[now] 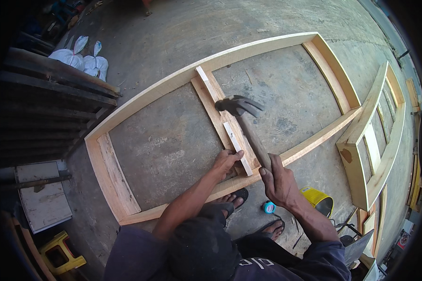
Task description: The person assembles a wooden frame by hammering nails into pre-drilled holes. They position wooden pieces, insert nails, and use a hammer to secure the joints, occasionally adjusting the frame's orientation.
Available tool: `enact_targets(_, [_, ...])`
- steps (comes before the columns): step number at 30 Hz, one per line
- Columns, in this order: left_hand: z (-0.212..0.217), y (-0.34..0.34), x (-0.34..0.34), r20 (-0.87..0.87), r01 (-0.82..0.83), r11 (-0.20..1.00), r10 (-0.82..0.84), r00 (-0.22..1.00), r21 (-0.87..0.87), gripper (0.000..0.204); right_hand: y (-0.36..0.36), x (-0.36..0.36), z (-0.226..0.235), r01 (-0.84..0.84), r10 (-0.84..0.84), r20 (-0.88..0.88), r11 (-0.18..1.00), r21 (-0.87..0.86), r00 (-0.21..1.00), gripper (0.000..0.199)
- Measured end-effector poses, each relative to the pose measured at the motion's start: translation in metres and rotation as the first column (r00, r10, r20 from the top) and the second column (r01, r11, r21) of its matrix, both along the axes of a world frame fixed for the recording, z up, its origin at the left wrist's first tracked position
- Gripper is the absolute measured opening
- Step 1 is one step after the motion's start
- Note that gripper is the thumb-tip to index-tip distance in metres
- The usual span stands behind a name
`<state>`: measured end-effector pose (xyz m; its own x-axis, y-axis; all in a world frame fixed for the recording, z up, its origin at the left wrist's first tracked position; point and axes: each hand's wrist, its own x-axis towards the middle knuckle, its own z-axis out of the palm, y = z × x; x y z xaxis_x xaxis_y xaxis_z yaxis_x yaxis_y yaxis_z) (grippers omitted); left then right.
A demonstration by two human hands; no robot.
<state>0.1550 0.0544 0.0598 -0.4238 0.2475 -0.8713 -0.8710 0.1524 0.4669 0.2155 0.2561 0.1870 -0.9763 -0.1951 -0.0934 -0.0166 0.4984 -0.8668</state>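
Dark cloth on the person's knees [206, 243] fills the bottom of the view, and both arms reach out from it. Up ahead, the right hand [279, 180] has its fingers closed tight around the wooden handle of a hammer [241, 114], held low on the handle so the swing is strong. Its long handle runs from the hand up and to the left, and the dark metal head, blurry, points left above the middle board [218, 110]. The left hand [226, 161] presses down on a small pale wood strip [237, 147], fingers bent over it, likely to keep it from sliding. That strip lies along the middle board inside a big wooden frame [140, 96] flat on the concrete floor [169, 140]. A blue tape measure [269, 207] sits near the feet.
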Motion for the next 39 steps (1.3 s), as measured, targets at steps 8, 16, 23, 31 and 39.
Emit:
enact_targets(8, [0.0,0.0,-0.004,-0.027,-0.026,0.996,0.028,0.999,0.086,0.058,-0.007,0.0,0.008,-0.029,0.016,0.078,0.984,0.173,0.997,0.028])
enact_targets(16, [0.014,0.024,0.007,-0.099,0.101,0.983,-0.117,0.988,-0.152,0.08,0.031,0.01,0.039,0.21,-0.232,0.155,0.966,0.149,0.96,0.031])
enact_targets(23, [0.013,0.05,0.003,-0.281,0.239,0.79,-0.456,0.844,-0.564,0.071,0.051,0.046,0.014,0.244,-0.285,0.347,0.957,0.159,0.893,0.029])
enact_targets(31, [0.004,0.061,0.012,-0.329,0.079,0.806,-0.326,0.886,-0.586,0.073,0.063,0.055,0.009,0.153,-0.209,0.358,0.972,0.178,0.91,0.031])
enact_targets(39, [0.003,0.062,0.014,-0.357,0.044,0.805,-0.31,0.881,-0.591,0.065,0.038,0.036,-0.001,0.05,-0.093,0.333,0.99,0.134,0.938,0.035])
